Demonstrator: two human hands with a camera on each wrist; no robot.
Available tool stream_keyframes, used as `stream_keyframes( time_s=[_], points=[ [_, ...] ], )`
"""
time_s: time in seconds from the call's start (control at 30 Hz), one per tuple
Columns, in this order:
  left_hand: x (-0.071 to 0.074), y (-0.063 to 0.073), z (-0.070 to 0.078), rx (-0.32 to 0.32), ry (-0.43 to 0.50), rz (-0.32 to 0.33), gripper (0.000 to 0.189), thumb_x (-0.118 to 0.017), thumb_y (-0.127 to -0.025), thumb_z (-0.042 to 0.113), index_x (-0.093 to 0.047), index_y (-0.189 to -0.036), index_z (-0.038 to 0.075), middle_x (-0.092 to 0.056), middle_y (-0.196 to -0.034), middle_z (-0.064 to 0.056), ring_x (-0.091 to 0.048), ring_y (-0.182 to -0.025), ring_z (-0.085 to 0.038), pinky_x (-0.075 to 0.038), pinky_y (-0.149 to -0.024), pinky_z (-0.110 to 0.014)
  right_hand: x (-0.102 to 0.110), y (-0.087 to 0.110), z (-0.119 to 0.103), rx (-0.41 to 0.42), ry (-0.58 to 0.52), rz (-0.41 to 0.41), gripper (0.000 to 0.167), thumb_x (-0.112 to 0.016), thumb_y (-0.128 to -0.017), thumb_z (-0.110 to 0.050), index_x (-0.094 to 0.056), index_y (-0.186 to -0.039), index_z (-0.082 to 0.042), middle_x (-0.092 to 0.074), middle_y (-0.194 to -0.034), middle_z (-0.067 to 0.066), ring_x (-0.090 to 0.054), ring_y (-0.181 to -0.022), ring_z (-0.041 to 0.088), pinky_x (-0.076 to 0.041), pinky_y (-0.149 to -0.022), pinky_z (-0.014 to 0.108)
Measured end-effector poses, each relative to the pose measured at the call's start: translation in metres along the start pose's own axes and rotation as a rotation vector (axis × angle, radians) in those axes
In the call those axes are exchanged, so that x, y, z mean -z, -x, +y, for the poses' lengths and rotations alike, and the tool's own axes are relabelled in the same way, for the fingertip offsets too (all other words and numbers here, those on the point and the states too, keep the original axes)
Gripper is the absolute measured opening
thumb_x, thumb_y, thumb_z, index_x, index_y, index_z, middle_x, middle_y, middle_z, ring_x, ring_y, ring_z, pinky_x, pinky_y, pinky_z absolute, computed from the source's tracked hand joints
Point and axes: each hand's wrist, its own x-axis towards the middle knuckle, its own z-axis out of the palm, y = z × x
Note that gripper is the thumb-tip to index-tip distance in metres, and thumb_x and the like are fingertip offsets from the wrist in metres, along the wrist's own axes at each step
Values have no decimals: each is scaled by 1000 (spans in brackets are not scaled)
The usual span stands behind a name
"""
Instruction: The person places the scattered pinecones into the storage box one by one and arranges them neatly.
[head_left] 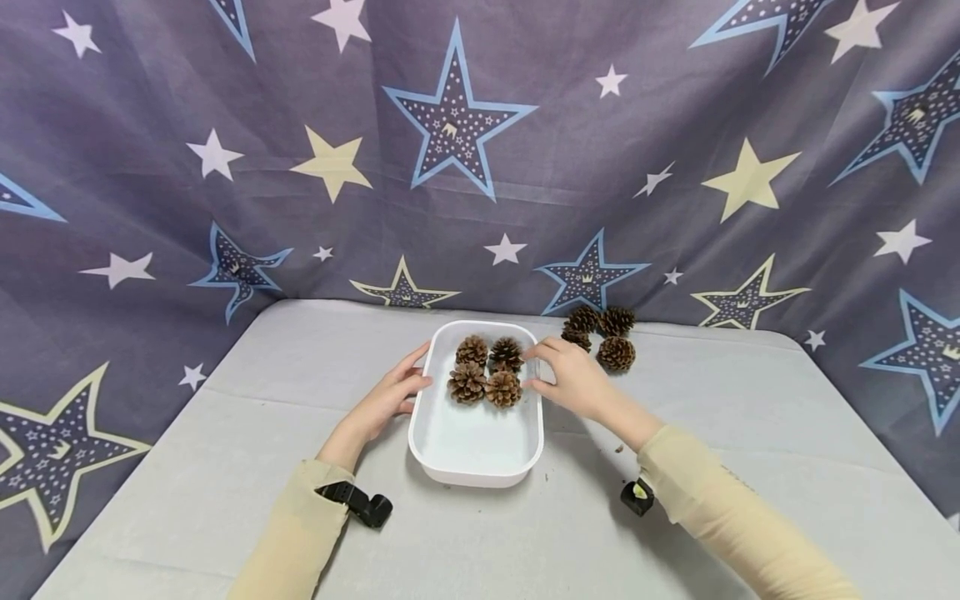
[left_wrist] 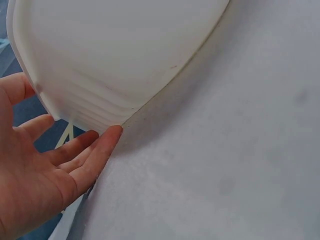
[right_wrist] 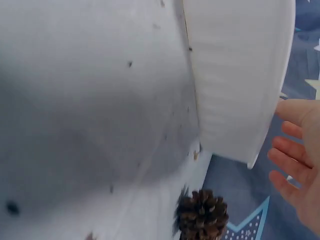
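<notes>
A white rectangular plastic tub stands on the table with several brown pine cones grouped in its far half. My left hand is at the tub's left side. In the left wrist view its fingers reach out straight against the outer wall, the thumb up by the rim. My right hand is at the right rim, its fingertips close beside a darker pine cone and the one in front of it. In the right wrist view its fingers are loosely bent and spread, with nothing seen between them.
Several more pine cones lie in a cluster at the table's back edge, just beyond my right hand. Small brown flakes are scattered on the grey-white table cover. A star-patterned curtain hangs right behind the table.
</notes>
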Motion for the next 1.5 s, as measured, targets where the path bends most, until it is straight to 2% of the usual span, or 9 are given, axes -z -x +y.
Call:
stream_keyframes(
  time_s=[0.23,0.4,0.67,1.1,1.5],
  points=[
    [1,0,0,0,1,0,65,-48,-92,21,-15,-147,27,-38,-133,-25,-49,-114,-36,-52,-83,-38,10,7,18,-34,50,-13,41,-72,-76,-27,-62,-110,-8,-62,-106,6,-58,-98,23,-49,-88,38],
    [1,0,1,0,1,-3,65,-48,-92,22,-14,-147,28,-37,-134,-25,-48,-115,-37,-52,-84,-38,16,12,32,-66,86,1,42,-73,-75,-26,-61,-111,-7,-61,-106,9,-58,-98,27,-48,-87,42],
    [3,-1,0,7,14,-1,64,-47,-93,20,-14,-147,28,-36,-134,-25,-46,-117,-39,-52,-85,-39,14,20,53,-122,87,13,44,-76,-72,-22,-62,-110,-5,-61,-103,11,-58,-94,29,-48,-84,45],
    [2,-1,1,1,11,4,64,-48,-92,21,-15,-147,27,-37,-134,-25,-48,-115,-37,-52,-83,-37,13,27,75,-224,72,-7,52,-75,-72,-19,-56,-118,-2,-58,-111,17,-52,-102,34,-42,-91,50],
    [1,0,1,6,11,1,63,-47,-93,20,-15,-147,28,-37,-135,-25,-46,-117,-37,-52,-84,-37,12,32,92,-295,48,-19,52,-73,-74,-15,-54,-120,0,-53,-117,19,-51,-106,37,-40,-94,52]
  ],
)
